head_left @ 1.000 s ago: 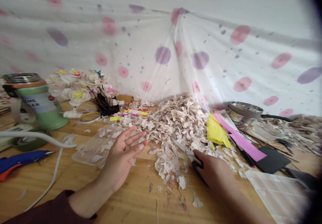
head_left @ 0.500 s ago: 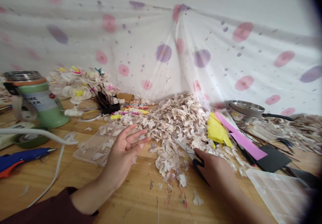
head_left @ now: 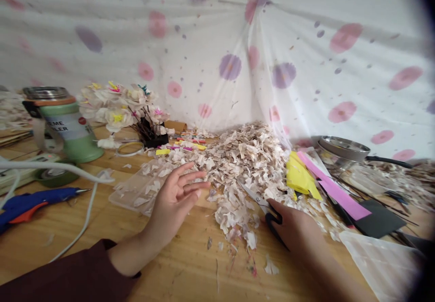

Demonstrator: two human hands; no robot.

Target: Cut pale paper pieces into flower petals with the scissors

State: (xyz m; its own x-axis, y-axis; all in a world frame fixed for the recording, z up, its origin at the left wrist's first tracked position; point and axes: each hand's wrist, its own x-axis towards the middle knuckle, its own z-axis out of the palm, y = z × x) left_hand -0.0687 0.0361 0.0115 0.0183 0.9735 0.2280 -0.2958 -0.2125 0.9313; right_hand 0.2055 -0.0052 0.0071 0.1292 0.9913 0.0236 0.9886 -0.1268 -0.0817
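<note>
Dark-handled scissors [head_left: 257, 199] are in my right hand [head_left: 299, 229], blades pointing away to the upper left, over the near edge of a big heap of pale petal-like scraps [head_left: 249, 152]. Whether the blades are closed is hard to make out, though they look together. To the left of the heap, my left hand [head_left: 178, 202] is raised with fingers spread and holds nothing. Behind that hand a clear plastic tray [head_left: 125, 195] with some scraps in it lies on the wooden table [head_left: 176, 270].
At left are a blue glue gun [head_left: 41, 202], a white cable [head_left: 86, 220], a green jug [head_left: 76, 134] and white artificial flowers [head_left: 118, 112]. Yellow paper [head_left: 301, 177], a pink strip [head_left: 343, 198], a steel pan [head_left: 345, 148] and a compartment box [head_left: 384, 261] are at right.
The whole view has shifted slightly, so things appear further right. Both hands keep nearly the same pose; the scissors stay in my right hand.
</note>
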